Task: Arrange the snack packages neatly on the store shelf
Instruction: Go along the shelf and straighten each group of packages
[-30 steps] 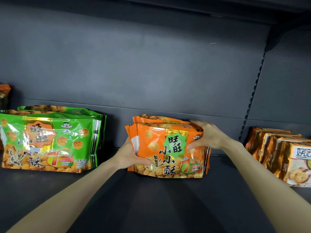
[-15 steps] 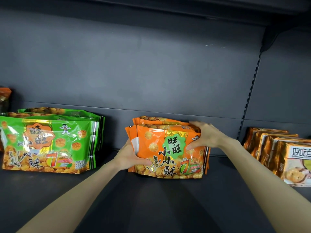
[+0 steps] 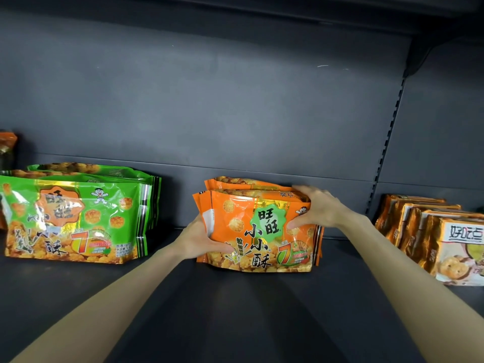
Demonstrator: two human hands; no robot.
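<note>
Both hands clamp the bunch of orange snack bags [image 3: 259, 231], which stands upright mid-shelf, close to the back panel [image 3: 209, 106]. The left hand [image 3: 199, 239] has its grip closed on the lower left edge, thumb laid across the front bag. The right hand [image 3: 318, 209] has its grip on the upper right corner, fingers curled over the tops and thumb on the front.

The likely trouble is slippage. The bags are glossy film, puffed and soft, so a squeeze from the two ends could bow the bunch and let a rear bag slide out or flop backward (how many sit behind the front one is hard to count). Pressing too hard could also crush the crisp pieces inside. Let go unevenly, the bunch might fan out or tip forward on the smooth dark shelf [image 3: 235, 318].

The green snack bags [image 3: 76, 213] to the left are the same crinkly, shiny pillow shape, leaning slightly. The cookie packs [image 3: 429, 231] to the right look stiffer and more box-like, set in a slanted row.
</note>
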